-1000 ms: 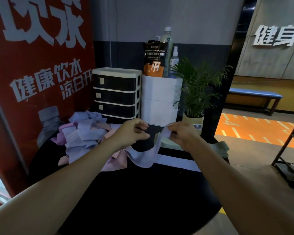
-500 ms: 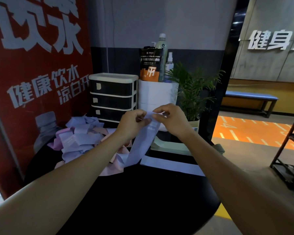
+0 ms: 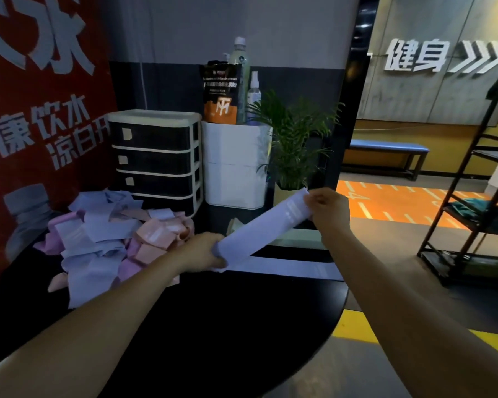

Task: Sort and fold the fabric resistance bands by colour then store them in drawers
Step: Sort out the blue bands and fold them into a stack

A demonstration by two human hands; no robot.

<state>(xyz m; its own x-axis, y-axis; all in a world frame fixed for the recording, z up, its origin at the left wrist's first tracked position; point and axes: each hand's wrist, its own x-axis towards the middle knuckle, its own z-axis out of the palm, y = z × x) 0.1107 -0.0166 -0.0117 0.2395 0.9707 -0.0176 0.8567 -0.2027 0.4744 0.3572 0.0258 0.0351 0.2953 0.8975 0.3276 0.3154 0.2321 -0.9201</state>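
Note:
A lavender band (image 3: 263,226) is stretched taut and slanted above the black round table (image 3: 227,326). My left hand (image 3: 203,251) grips its lower end near the table; my right hand (image 3: 327,211) pinches its upper end, raised to the right. A second lavender band (image 3: 288,267) lies flat on the table under them. A loose pile of lavender, pink and peach bands (image 3: 107,237) sits at the left. The black drawer unit with a cream frame (image 3: 156,156) stands behind the pile, all its drawers closed.
A white box (image 3: 235,165) holding a pouch and bottles stands right of the drawers, with a potted plant (image 3: 293,145) beside it. A pale green fabric piece (image 3: 288,235) lies behind the held band. A red banner (image 3: 41,110) borders the left; a metal rack (image 3: 472,196) stands at right.
My hands were close together at the band's top; they have drawn apart, the left going down to the table and the right up and rightward, pulling the band straight.

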